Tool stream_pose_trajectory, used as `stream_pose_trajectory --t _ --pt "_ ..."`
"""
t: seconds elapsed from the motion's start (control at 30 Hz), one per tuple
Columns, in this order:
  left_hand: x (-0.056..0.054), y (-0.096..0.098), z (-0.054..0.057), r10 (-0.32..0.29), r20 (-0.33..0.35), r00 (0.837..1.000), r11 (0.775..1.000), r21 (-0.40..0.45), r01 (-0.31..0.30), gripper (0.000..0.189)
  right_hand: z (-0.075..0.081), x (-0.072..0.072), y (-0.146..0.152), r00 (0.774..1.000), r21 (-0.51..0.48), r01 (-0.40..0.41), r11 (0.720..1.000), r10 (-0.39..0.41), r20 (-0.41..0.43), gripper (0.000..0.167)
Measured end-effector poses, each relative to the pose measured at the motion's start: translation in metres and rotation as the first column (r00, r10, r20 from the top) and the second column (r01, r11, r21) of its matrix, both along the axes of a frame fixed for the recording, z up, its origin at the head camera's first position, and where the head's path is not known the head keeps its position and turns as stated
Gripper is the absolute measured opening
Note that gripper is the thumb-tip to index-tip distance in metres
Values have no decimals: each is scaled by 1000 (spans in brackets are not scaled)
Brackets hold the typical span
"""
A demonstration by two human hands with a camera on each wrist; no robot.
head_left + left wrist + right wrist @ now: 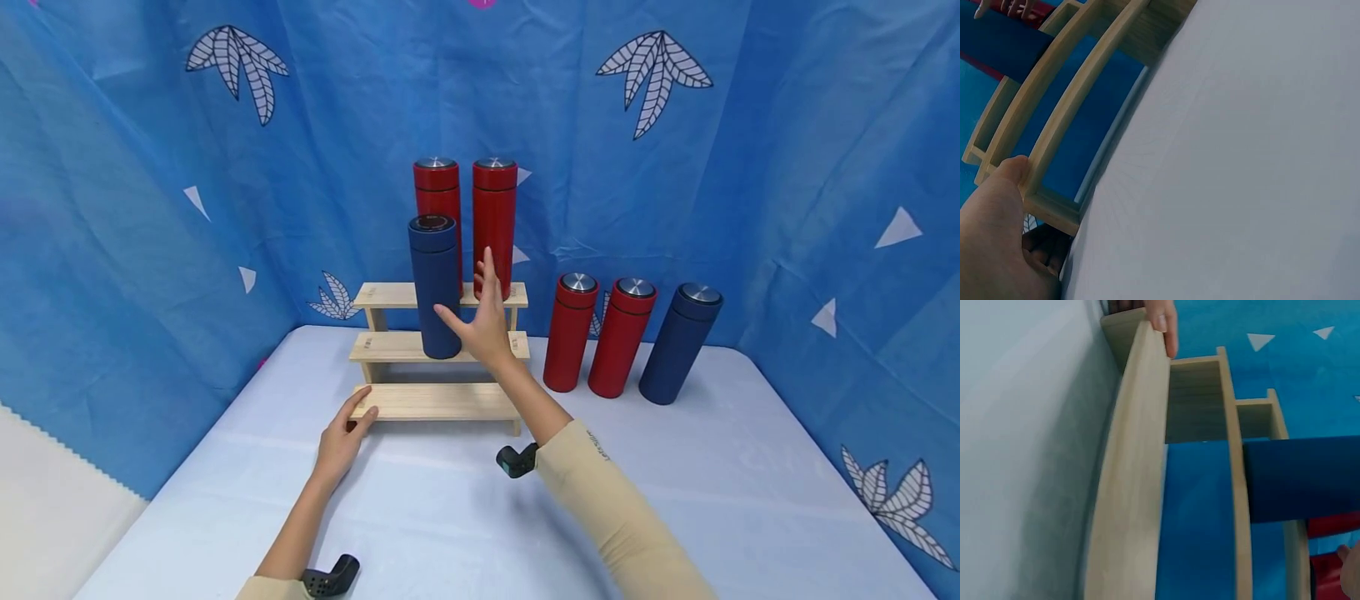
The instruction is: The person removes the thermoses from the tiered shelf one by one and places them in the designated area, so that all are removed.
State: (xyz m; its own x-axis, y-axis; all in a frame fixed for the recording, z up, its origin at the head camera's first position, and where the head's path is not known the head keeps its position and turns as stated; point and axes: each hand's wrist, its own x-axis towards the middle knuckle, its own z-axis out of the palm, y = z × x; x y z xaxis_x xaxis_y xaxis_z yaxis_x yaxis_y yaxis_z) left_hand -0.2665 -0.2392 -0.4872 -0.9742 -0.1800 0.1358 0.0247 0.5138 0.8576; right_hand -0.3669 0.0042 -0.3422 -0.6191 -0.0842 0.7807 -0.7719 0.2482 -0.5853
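Note:
A three-step wooden rack (442, 402) stands on the table. My left hand (341, 437) grips the left end of its lowest step, and the left wrist view shows the thumb (1013, 169) against the wood. On the middle step a dark blue thermos flask (437, 283) stands upright, left of centre. Beside it, my right hand (486, 321) is spread with straight fingers, the thumb tip at the flask's right side. Two red thermos flasks, one on the left (437, 187) partly hidden by the blue one and one on the right (494, 221), stand on the top step.
Right of the rack, two more red flasks, the nearer one (570, 333) and its neighbour (622, 337), stand on the white-covered table (442, 517) with another blue flask (681, 343). A blue patterned curtain (360, 150) hangs behind and along both sides.

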Motion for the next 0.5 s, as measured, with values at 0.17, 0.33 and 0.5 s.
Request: stream_pose_trajectory --t 0.17,0.33,0.5 --pt "1 0 0 0 -2 1000 1000 4 0 59 -9 0 -13 995 118 -25 993 13 96 103" --pt "1 0 1 -2 -15 1000 1000 11 2 58 -12 4 -20 990 156 -1 988 -21 137 99" --pt "1 0 1 -7 -21 1000 1000 7 7 58 -15 9 -17 994 132 27 991 -41 103 99"
